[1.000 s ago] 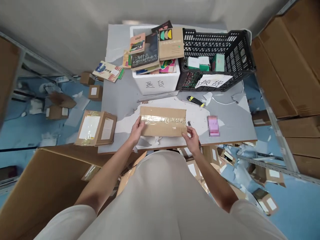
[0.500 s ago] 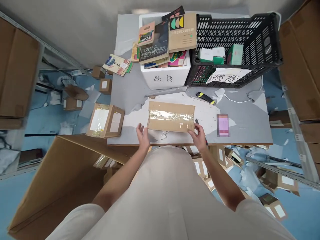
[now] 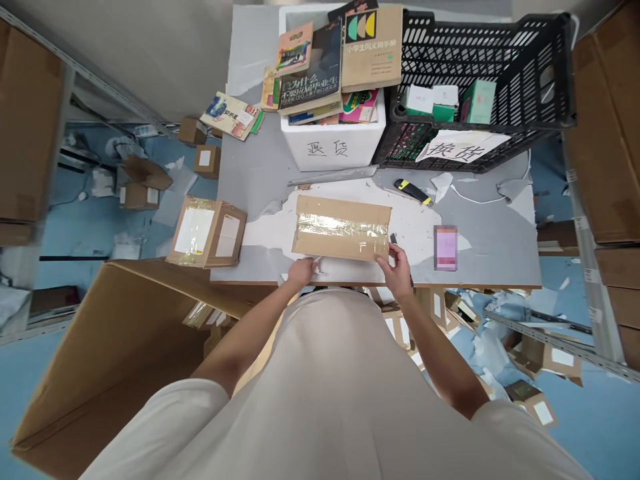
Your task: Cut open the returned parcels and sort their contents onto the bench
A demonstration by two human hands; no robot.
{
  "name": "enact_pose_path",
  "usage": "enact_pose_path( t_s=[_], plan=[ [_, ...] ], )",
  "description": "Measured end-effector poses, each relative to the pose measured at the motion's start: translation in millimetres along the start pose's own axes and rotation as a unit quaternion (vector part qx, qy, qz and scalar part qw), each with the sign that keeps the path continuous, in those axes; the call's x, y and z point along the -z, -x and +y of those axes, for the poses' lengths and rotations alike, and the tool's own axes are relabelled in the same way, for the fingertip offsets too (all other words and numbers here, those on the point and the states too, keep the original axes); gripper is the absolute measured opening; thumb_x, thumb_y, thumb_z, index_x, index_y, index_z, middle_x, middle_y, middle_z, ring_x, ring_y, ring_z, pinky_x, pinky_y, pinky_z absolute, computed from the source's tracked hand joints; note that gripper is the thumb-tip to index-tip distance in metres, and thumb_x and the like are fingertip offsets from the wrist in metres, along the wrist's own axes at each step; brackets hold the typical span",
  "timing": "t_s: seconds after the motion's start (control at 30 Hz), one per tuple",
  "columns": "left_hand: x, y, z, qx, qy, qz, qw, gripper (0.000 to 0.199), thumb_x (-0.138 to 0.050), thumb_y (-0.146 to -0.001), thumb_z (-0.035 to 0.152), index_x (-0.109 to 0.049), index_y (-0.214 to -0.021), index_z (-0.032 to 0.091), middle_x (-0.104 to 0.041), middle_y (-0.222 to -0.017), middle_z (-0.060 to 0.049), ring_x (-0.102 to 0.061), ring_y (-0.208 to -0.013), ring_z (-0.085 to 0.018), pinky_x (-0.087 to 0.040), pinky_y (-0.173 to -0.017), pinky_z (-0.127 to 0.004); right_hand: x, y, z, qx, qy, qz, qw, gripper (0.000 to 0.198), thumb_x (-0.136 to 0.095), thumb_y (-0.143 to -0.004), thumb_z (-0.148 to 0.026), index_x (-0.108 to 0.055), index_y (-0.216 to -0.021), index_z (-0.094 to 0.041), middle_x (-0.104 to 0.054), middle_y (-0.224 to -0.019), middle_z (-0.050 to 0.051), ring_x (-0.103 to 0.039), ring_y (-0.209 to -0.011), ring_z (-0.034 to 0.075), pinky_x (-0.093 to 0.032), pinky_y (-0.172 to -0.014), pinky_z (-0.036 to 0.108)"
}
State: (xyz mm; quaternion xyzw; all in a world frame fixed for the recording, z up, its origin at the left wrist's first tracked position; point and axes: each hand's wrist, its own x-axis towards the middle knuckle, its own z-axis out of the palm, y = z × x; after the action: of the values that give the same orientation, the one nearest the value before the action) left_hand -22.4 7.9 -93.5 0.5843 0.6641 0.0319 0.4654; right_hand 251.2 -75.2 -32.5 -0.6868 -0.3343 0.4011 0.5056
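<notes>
So, the box [image 3: 341, 227] is laid long side across the counter [image 3: 490, 253], right in the middle in front of the person, with shiny tape run along its top. It's set over the torn white patch of the counter's covering. Its near right corner is grasped by the right hand [image 3: 397, 270], thumb at the near edge and fingers at the end. The left hand [image 3: 303, 272] is curled just below the near edge, by a white scrap [image 3: 320, 265]; whether the scrap is actually pinched can't be told from here.

For this bit, the box is probably best kept steady by the right corner while the left side is worked. The scrap should be pulled out low and slow, so the box isn't skewed. Fingers are better kept clear of the dark bit by the right end, since it can't be made out properly.

Further out, a knife [image 3: 413, 192] with yellow ends is left behind the box, handy but out of the way. A taped carton [image 3: 207, 233] is parked at the left edge. Behind, books [image 3: 373, 47] are heaped in a white bin [image 3: 330, 150], and green packs [image 3: 480, 101] are kept in a black crate [image 3: 530, 129].
</notes>
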Motion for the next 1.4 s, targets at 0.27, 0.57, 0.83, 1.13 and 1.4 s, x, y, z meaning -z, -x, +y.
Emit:
enact_pose_path(
  t_s=[0.27, 0.57, 0.83, 1.13, 1.4],
  plan=[
    [116.0, 7.1, -50.9, 0.087, -0.094, 0.130, 0.983, 0.028, -0.045, -0.089, 0.035, -0.063, -0.092, 0.014, -0.070, -0.093, -0.020, -0.060, -0.113, -0.035, -0.041, -0.100, -0.050, 0.3, -0.8, 7.8, 0.014, 0.002, -0.002, 1.000, 0.053, -0.071, -0.076, -0.046, -0.054, -0.121, -0.024, -0.056, -0.124, 0.010, -0.055, -0.111, 0.022, -0.052, -0.093, 0.040],
    [112.7, 1.8, -28.5, 0.031, -0.046, 0.126, 0.990, 0.085, -0.058, -0.080, 0.036, -0.023, -0.149, 0.002, -0.022, -0.157, -0.023, -0.015, -0.147, -0.034, -0.015, -0.120, -0.046, 7.4, -2.5, 16.8, -0.004, 0.003, -0.029, 1.000, 0.064, -0.070, -0.075, -0.050, -0.049, -0.130, -0.024, -0.053, -0.135, 0.013, -0.050, -0.125, 0.026, -0.039, -0.106, 0.049],
    [64.1, -0.2, 10.7, -0.210, 0.165, -0.008, 0.964, 0.064, -0.067, -0.071, 0.049, -0.057, -0.124, 0.016, -0.064, -0.121, -0.013, -0.057, -0.116, -0.028, -0.044, -0.103, -0.043, 5.9, -14.6, 22.8, -0.082, 0.026, -0.117, 0.989, 0.061, -0.074, -0.066, -0.050, -0.056, -0.118, -0.023, -0.062, -0.122, 0.012, -0.058, -0.113, 0.027, -0.042, -0.101, 0.048],
    [83.0, -3.7, 52.1, -0.174, 0.100, 0.088, 0.976, 0.045, -0.045, -0.088, 0.054, -0.068, -0.090, 0.015, -0.060, -0.086, -0.006, -0.056, -0.085, -0.019, -0.047, -0.081, -0.033, 12.6, -44.4, 1.2, 0.001, 0.140, -0.041, 0.989, 0.054, -0.041, -0.085, -0.067, -0.065, -0.096, -0.020, -0.065, -0.098, 0.009, -0.058, -0.094, 0.025, -0.046, -0.089, 0.041],
    [64.2, -21.1, 40.0, -0.117, 0.115, 0.064, 0.984, 0.047, -0.045, -0.088, 0.056, -0.070, -0.091, 0.016, -0.064, -0.089, -0.008, -0.058, -0.092, -0.022, -0.046, -0.086, -0.035, 6.7, -37.3, 19.4, -0.043, 0.116, -0.070, 0.990, 0.060, -0.047, -0.082, -0.068, -0.067, -0.114, -0.021, -0.067, -0.109, 0.009, -0.058, -0.106, 0.027, -0.044, -0.097, 0.043]
  ],
)
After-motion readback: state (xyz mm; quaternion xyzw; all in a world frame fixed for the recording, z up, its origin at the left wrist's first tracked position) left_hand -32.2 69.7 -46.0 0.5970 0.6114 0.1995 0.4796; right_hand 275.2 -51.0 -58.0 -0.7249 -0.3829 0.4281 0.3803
